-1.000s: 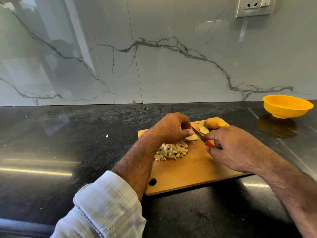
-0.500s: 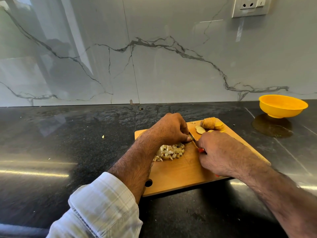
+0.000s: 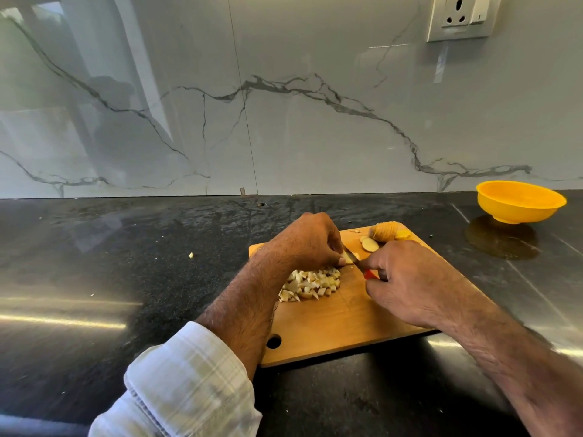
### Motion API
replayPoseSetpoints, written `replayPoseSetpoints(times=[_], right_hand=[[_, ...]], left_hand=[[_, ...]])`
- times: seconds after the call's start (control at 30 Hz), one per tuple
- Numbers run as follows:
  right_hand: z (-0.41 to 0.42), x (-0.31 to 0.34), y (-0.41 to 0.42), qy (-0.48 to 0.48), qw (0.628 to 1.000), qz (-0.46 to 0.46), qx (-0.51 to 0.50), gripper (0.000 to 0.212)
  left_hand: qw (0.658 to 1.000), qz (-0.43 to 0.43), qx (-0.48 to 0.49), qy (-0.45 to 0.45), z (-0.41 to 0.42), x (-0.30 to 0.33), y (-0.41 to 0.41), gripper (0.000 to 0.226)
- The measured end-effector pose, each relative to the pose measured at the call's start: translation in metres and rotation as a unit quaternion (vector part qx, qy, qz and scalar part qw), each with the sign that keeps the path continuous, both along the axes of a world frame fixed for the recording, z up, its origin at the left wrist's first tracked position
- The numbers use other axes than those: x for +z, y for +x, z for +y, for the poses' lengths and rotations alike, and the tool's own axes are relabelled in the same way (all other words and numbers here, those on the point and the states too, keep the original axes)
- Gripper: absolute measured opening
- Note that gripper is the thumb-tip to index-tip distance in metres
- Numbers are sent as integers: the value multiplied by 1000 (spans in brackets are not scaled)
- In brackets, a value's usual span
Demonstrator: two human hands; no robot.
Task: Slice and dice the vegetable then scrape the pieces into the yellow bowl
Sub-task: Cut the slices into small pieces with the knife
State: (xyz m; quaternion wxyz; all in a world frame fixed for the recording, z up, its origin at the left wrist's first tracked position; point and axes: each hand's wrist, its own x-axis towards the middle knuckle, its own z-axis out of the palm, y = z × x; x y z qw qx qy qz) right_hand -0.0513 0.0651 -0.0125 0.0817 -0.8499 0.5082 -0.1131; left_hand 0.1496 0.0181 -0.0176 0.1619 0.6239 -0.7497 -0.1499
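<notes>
Wooden cutting board (image 3: 340, 323) lying on a black stone countertop (image 3: 126, 263), a round hanging hole at its near left corner. On the board's middle, a heap of pale diced vegetable pieces (image 3: 310, 285), partly tucked under the left wrist. Left hand (image 3: 303, 244) above the heap, fingers curled down and pinching a small pale vegetable slice (image 3: 350, 257) against the board. Right hand (image 3: 407, 279) just right of the heap, clenched around a knife's red handle (image 3: 369, 274), only a sliver of red showing between the fingers. Knife blade (image 3: 350, 251) slanting up and left from that hand, its edge resting on the pinched slice beside the left fingertips (image 3: 341, 262). At the board's far edge, a row of cut slices still standing together (image 3: 383, 232), with one loose round slice (image 3: 369, 245) lying flat just in front of it and a tiny scrap nearby. Beyond the board's far right corner, well apart from it, a yellow bowl (image 3: 520, 201) standing upright on the countertop close to the wall; contents not visible from this angle. Left of the board, a stray bit of vegetable (image 3: 190, 255) on the countertop. Behind everything, a grey marble-veined backsplash (image 3: 284, 121) with a wall socket (image 3: 459, 15) up above the bowl. Pale checked sleeve (image 3: 189, 383) rolled on the left forearm; right forearm bare.
</notes>
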Motion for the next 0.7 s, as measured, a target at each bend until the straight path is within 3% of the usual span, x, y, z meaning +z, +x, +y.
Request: replayPoseSetpoints(times=[0.17, 0.27, 0.47, 0.7], right_hand=[[2, 1, 7, 13, 999, 48, -4, 26], [3, 4, 14, 34, 996, 85, -5, 7], [-9, -2, 19, 46, 998, 46, -10, 28], [-4, -9, -5, -12, 999, -48, 3, 24]], left_hand=[[1000, 4, 5, 5, -2, -1, -1, 18], [1000, 9, 6, 1, -1, -1, -1, 16], [1000, 12, 5, 5, -1, 0, 0, 17], [1000, -5, 0, -3, 0, 3, 10, 16]])
